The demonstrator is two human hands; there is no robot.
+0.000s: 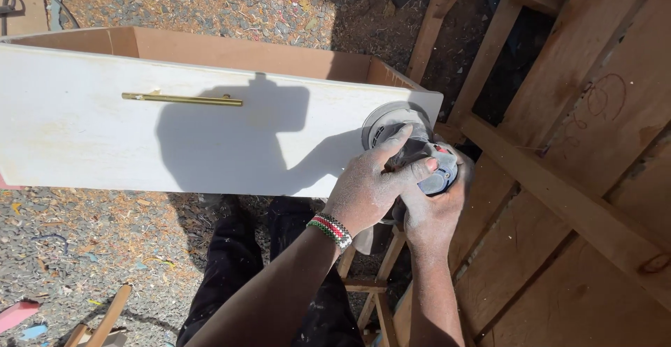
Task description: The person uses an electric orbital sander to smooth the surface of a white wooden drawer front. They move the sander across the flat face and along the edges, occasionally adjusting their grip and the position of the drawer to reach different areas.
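At drawer's right end: one grey orbital sander [412, 148] pressing against white drawer front [175, 137], left hand [367, 190] and right hand [433, 211] both gripping it, fingers curled tight. One brass handle [182, 99] lying well apart, leftward.

A gravel ground [91, 242] strewn with wood chips carries a wooden stool frame [374, 284] near, with pink scraps [17, 313] lying at left

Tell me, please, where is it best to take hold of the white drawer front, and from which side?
Probably by the brass bar handle on the white drawer front, from above: it stands proud of the panel, far from the sander held by both hands.
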